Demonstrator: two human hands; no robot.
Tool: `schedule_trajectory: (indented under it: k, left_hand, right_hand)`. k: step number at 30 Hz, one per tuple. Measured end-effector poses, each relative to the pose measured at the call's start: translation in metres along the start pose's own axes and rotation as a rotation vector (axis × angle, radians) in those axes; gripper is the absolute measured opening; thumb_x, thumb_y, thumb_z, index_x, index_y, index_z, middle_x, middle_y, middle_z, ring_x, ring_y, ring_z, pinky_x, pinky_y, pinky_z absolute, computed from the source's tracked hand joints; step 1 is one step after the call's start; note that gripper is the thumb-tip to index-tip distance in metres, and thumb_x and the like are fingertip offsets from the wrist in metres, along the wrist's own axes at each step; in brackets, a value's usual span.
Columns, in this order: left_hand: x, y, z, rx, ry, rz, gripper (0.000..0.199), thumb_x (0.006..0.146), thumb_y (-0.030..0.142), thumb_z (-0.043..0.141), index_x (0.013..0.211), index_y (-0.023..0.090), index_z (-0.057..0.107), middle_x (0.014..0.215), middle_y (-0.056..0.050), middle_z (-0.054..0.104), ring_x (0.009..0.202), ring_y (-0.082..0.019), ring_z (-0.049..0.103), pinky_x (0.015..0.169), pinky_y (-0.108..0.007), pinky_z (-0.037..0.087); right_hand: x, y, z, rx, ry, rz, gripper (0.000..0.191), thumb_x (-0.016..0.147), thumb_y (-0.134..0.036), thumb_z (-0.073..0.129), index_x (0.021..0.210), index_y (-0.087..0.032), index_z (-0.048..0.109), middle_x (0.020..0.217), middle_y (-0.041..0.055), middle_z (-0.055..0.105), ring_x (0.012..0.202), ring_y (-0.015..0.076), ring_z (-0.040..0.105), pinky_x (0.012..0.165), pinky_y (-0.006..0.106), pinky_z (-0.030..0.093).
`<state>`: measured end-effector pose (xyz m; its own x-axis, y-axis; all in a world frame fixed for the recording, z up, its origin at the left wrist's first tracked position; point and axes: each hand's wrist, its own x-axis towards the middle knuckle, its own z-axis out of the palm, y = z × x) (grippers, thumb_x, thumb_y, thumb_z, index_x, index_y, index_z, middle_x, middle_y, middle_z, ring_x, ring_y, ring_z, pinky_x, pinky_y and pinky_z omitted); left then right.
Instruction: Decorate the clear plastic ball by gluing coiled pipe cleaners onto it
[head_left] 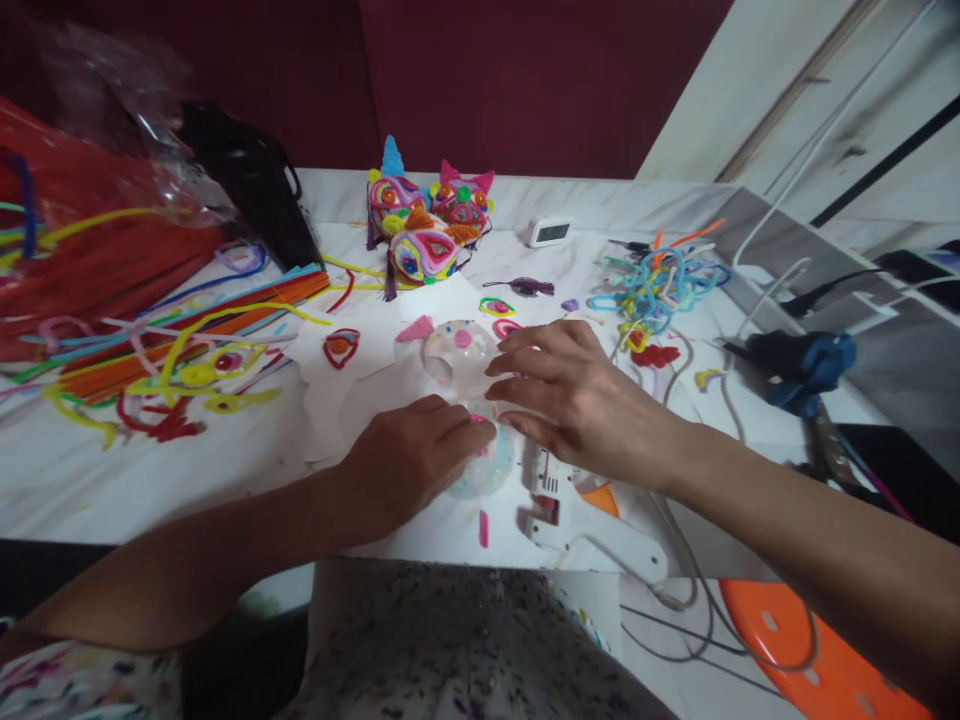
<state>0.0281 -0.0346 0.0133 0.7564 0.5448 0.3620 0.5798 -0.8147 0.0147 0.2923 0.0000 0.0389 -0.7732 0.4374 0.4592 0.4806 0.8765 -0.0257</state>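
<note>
Two clear, round plastic pieces sit in front of me. The far clear plastic piece (457, 352) bears a pink round spot and small coloured dots. The near clear plastic piece (487, 472) has pink inside or on it. Over its left edge my left hand (420, 450) is closed, fingers curled together at the pink part; what they pinch is hidden. My right hand (566, 395) reaches in from the right, fingers apart and bent, fingertips beside both plastic pieces. A white glue gun (600, 530) lies below my right hand. A pink strip (484, 528) rests near the table edge.
Three colourful lion-like heads (427, 255) stand at the back. Pipe cleaners (187, 345) lie left, beside a black bottle (251, 180). A tangle of pipe cleaners (660, 285), a white digital clock (551, 232) and cables (686, 540) are at right. An orange stool (810, 650) stands below.
</note>
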Motion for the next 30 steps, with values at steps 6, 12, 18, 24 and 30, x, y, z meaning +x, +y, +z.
schedule_trajectory:
  k: [6,12,18,24,30]
  left_hand:
    - [0.001,-0.002,-0.001,-0.061,-0.034,-0.047,0.025,0.107,0.007,0.060,0.121,0.022,0.075,0.106,-0.003,0.081,0.101,-0.020,0.076,0.088,-0.028,0.057]
    - [0.000,-0.005,0.003,-0.114,-0.050,-0.098,0.026,0.104,0.009,0.064,0.125,0.022,0.072,0.110,-0.002,0.080,0.104,-0.021,0.076,0.090,-0.027,0.058]
    - [0.000,-0.005,0.005,-0.151,-0.024,-0.122,0.026,0.103,0.012,0.065,0.125,0.022,0.073,0.110,-0.003,0.081,0.102,-0.022,0.077,0.090,-0.028,0.060]
    - [-0.001,-0.005,0.007,-0.188,0.032,-0.138,0.024,0.102,0.010,0.066,0.121,0.022,0.072,0.106,-0.001,0.082,0.101,-0.021,0.079,0.087,-0.028,0.060]
    - [0.001,-0.005,0.004,-0.261,0.052,-0.137,0.027,0.103,0.007,0.064,0.125,0.022,0.071,0.116,-0.001,0.086,0.108,-0.019,0.081,0.096,-0.028,0.062]
  right_hand:
    - [-0.007,-0.013,-0.008,-0.033,0.065,0.004,0.027,0.120,-0.025,0.056,0.115,-0.017,0.082,0.125,0.0124,0.087,0.127,0.0358,0.074,0.105,0.055,0.046]
    - [-0.017,-0.022,-0.011,-0.053,0.042,0.038,0.025,0.119,-0.020,0.057,0.116,-0.022,0.082,0.126,0.0095,0.087,0.127,0.0325,0.073,0.104,0.052,0.047]
    - [-0.018,-0.026,-0.008,-0.052,0.047,0.048,0.026,0.119,-0.019,0.055,0.115,-0.019,0.081,0.127,0.0123,0.086,0.128,0.0339,0.073,0.103,0.053,0.047]
    - [-0.018,-0.029,-0.004,-0.008,0.057,0.044,0.027,0.119,-0.018,0.055,0.115,-0.019,0.082,0.126,0.0122,0.087,0.128,0.0332,0.073,0.103,0.053,0.048]
    - [-0.018,-0.032,0.002,0.068,0.045,0.083,0.029,0.120,-0.022,0.054,0.115,-0.017,0.082,0.125,0.0142,0.086,0.112,0.0299,0.076,0.097,0.049,0.052]
